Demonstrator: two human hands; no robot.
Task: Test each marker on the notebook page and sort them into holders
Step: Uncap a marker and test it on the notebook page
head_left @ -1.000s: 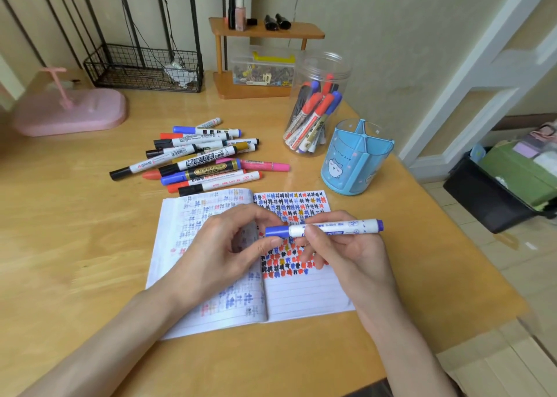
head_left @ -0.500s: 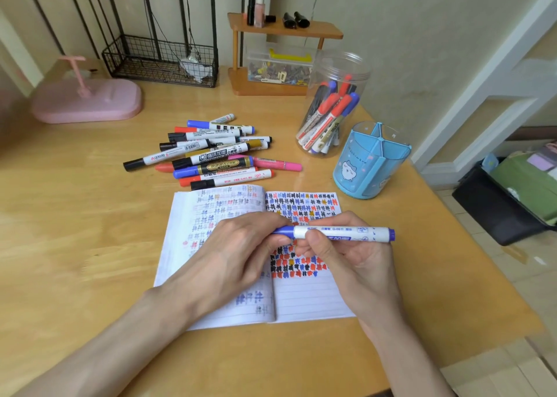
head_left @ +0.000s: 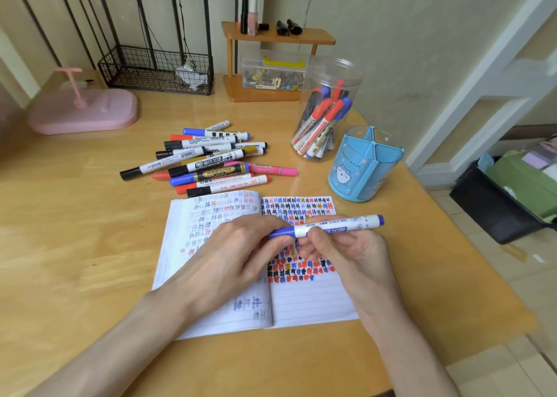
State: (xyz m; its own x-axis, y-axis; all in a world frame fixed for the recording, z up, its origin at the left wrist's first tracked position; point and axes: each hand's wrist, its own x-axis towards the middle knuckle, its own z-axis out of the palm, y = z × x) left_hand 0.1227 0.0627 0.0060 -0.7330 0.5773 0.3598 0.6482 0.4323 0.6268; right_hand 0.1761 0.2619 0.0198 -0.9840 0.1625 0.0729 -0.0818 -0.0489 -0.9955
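A white marker with a blue cap (head_left: 337,226) lies level above the open notebook (head_left: 304,303). My right hand (head_left: 349,252) grips its barrel. My left hand (head_left: 235,258) pinches the blue cap end. The notebook pages carry rows of coloured test marks. Behind it is a heap of several markers (head_left: 208,161). A clear jar (head_left: 327,110) at the back right holds several markers. Beside it stands a blue divided holder (head_left: 361,164), with nothing visible inside.
A pink tray-like stand (head_left: 84,110) sits at the back left, a black wire basket (head_left: 156,71) behind it, and a small wooden shelf (head_left: 277,34) with a box of clips at the back. The table's right edge drops to a floor with a dark bin (head_left: 494,203).
The camera view has shifted slightly. Both hands keep hold of the blue marker above the notebook; the left hand's fingers have closed further over the cap end.
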